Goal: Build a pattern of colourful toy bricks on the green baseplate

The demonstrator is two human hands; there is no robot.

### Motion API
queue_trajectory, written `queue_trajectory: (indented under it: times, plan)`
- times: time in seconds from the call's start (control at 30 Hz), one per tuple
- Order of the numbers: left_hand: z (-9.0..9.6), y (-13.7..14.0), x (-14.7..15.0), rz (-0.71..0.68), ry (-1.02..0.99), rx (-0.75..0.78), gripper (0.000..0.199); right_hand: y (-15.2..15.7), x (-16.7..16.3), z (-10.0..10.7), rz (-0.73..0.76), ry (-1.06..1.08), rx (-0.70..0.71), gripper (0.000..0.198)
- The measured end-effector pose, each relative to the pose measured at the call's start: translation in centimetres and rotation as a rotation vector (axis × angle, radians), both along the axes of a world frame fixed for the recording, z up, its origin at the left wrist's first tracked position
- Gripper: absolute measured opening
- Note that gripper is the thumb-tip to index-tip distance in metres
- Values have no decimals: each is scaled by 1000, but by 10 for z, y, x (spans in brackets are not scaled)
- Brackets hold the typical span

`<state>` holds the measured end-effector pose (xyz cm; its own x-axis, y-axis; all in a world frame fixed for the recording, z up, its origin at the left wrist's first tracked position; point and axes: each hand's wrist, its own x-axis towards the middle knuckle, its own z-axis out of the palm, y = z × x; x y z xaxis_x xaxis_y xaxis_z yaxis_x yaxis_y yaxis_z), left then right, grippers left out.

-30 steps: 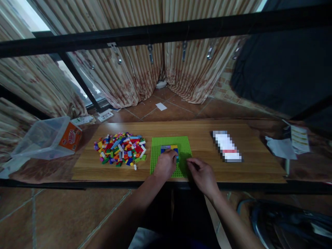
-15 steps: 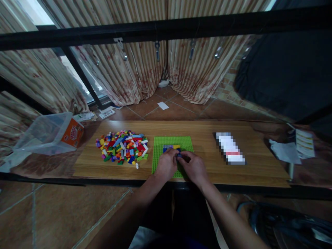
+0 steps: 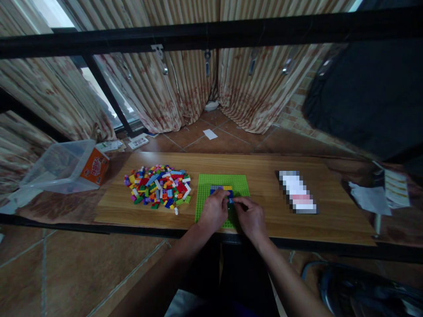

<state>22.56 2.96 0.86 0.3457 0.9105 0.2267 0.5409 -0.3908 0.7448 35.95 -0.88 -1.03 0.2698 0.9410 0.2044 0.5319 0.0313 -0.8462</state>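
A green studded baseplate [image 3: 239, 182] lies on the table in front of me. Blue bricks [image 3: 230, 193] with grey, purple and yellow ones behind them form a low build on it. My left hand [image 3: 214, 209] is closed over the near left part of this build, its fingertips pressed on the blue bricks and hiding some of them. From the right, my right hand [image 3: 251, 216] pinches a small light blue brick [image 3: 231, 200] at the near edge of the build. Whether that brick is seated on the studs, I cannot tell.
A heap of mixed toy bricks [image 3: 158, 187] lies left on the wooden table [image 3: 261, 165]. A phone [image 3: 299, 193] with a blurred screen is at the right. Beyond the left end stands a clear plastic bin [image 3: 62, 169]; papers [image 3: 372, 198] lie past the right end.
My right hand has drawn slightly right and away from my left, so the light blue brick shows between them. The whole view has shifted a little.
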Motion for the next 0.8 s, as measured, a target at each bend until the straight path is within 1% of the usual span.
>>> queue_trajectory:
  times: [0.13, 0.4, 0.57, 0.8]
  plan:
    - [0, -2, 0, -16, 35, 19, 28, -3, 0, -2, 13, -15, 19, 22]
    - [1, -1, 2, -11, 75, 16, 28, -3, 3, -1, 43, -32, 4, 24]
    - [3, -3, 1, -10, 76, 11, 28, -3, 3, 1, 14, -9, 25, 24]
    - [3, -7, -1, -11, 83, 2, 28, -2, 1, -4, -19, 10, -7, 28]
